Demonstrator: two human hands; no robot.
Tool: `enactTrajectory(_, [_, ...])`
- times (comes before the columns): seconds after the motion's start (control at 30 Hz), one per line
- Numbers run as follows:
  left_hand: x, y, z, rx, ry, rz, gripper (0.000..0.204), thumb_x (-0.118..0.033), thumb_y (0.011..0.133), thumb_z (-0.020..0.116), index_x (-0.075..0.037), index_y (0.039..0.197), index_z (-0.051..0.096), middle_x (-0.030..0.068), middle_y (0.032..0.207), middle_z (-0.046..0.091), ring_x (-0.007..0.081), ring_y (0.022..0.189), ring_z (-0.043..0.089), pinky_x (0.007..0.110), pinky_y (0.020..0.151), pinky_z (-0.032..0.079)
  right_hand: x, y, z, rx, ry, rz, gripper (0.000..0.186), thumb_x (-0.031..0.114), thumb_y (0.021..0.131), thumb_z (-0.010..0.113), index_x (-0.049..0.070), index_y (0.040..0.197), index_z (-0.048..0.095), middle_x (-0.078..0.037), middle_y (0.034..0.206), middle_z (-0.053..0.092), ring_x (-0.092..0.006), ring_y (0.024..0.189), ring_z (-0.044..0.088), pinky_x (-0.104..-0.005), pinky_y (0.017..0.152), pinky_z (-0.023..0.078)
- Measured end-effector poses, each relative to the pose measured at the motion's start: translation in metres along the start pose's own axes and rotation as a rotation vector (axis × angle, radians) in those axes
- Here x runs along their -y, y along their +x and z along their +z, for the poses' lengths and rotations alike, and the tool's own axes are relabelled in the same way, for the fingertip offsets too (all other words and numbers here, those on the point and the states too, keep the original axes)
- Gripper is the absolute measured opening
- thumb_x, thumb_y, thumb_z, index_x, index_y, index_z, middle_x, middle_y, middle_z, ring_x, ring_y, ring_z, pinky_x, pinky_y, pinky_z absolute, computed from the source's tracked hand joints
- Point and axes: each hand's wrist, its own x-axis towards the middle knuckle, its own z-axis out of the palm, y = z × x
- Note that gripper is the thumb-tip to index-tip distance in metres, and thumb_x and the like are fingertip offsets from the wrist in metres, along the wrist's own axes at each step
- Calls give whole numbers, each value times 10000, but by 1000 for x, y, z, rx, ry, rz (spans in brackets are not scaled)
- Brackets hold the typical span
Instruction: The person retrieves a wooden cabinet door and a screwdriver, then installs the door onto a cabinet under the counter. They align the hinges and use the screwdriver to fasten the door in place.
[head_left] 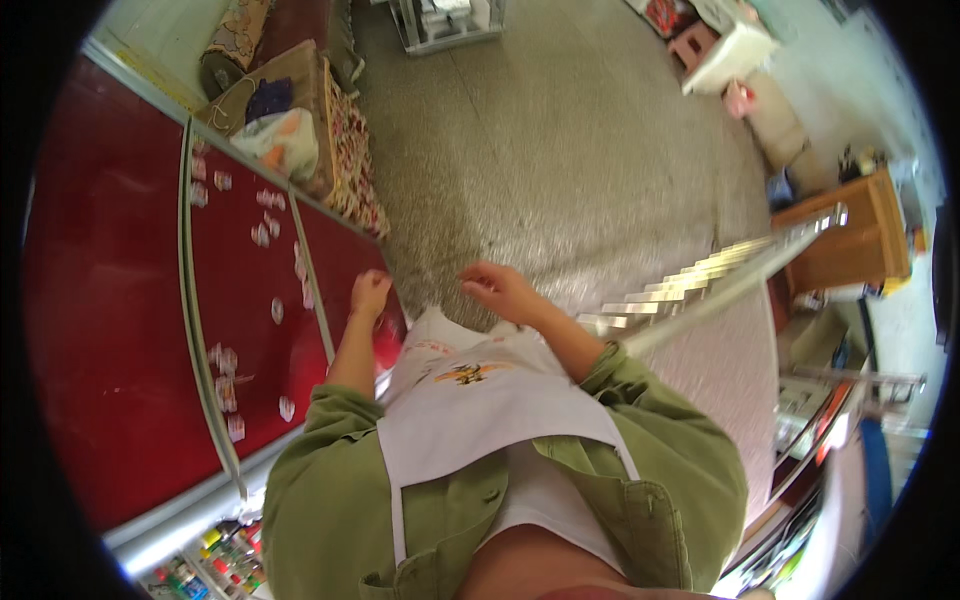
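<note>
My left hand (370, 295) is curled into a loose fist at the near corner of a red glass-topped counter (120, 330), and I see nothing in it. My right hand (500, 288) hovers in front of my chest above the grey floor (560, 170), with its fingers half bent and apart, holding nothing. Both forearms come out of green jacket sleeves (330, 470). A white apron (480, 400) with a small orange print covers my front. Small pale packets (225, 375) lie scattered under the counter's glass, left of my left hand.
An aluminium ladder (700, 275) lies slanted to my right, ending near a wooden stand (850, 240). A patterned bench with bags (285, 130) stands beyond the counter. A white plastic chair (730, 50) is far back. Small bottles (215, 560) sit on a shelf below the counter.
</note>
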Motion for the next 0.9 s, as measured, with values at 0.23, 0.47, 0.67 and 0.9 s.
enactTrajectory(0.23, [82,141,-10,800,781,-85,270,-223,845,475,-109,962,690,165,1066,632,302,975,621,411,837,497,-209,173,-118,30,-431,362,282,254,868,549,7,983,622,-178,918,641,-294,858,603,-387,752,478])
enactTrajectory(0.47, [-54,476,16,687,897,239,322,-308,794,572,-43,940,681,213,1000,636,345,953,615,431,820,487,-294,77,-244,-190,-472,778,186,222,705,600,40,723,631,-163,678,593,-355,730,594,-467,634,461])
enactTrajectory(0.67, [-323,726,52,326,257,6,347,-319,795,550,-37,970,651,175,1003,641,357,949,592,420,819,459,-328,187,-329,-491,-79,1091,173,189,762,547,36,757,627,-143,686,587,-311,719,605,-435,621,471])
enactTrajectory(0.9, [-495,889,129,327,159,167,260,-260,814,571,-71,976,643,141,963,647,298,903,612,388,800,478,-389,373,-589,-106,-521,888,226,166,821,489,12,920,621,-168,876,612,-267,830,603,-398,696,472])
